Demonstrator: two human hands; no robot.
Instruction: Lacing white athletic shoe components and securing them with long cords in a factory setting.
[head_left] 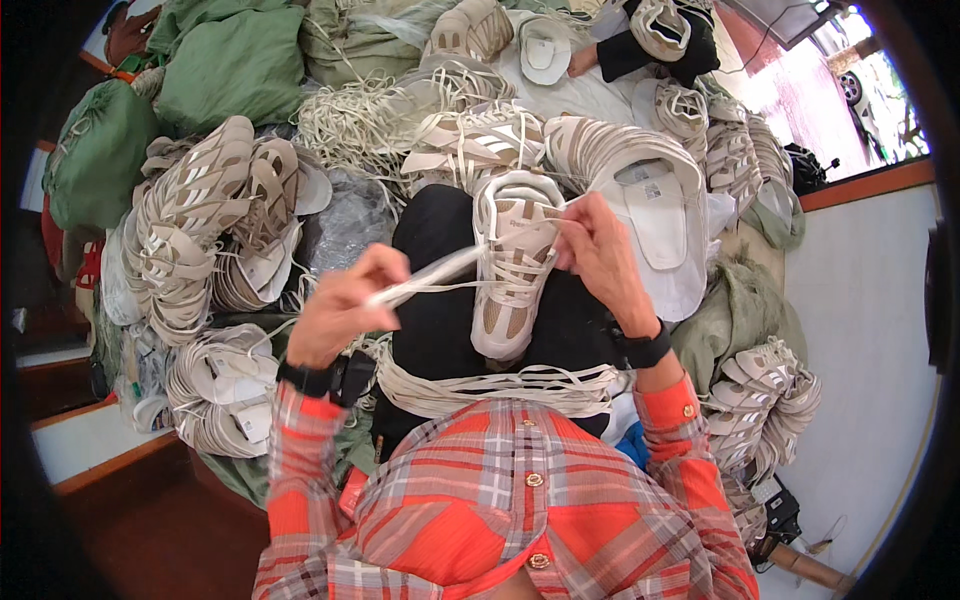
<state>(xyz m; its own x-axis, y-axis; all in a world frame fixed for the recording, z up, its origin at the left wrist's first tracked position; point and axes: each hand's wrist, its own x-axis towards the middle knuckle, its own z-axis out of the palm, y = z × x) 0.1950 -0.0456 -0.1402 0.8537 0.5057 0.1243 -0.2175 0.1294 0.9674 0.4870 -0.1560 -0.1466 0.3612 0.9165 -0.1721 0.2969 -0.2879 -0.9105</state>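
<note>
A beige and white sneaker (507, 322) rests between my black-clad thighs, toe toward me, with pale laces threaded across its tongue. My left hand (343, 308), left of the shoe, is closed on a cream shoelace (432, 274), blurred by motion. That lace stretches taut from my fingers to the shoe's upper eyelets. At the shoe's right side, my right hand (603, 252) pinches lace close to the collar, its fingertips near the top eyelets. Across my lap lies a bundle of loose cream laces (500, 392).
Nested shoe uppers (185, 235) stand at the left, and another row (655, 215) lies at the right. Beyond the sneaker are a tangled lace heap (345, 125) and green sacks (232, 80). Another person's hand (582, 62) shows at the far side. A pale wall (860, 290) bounds the right.
</note>
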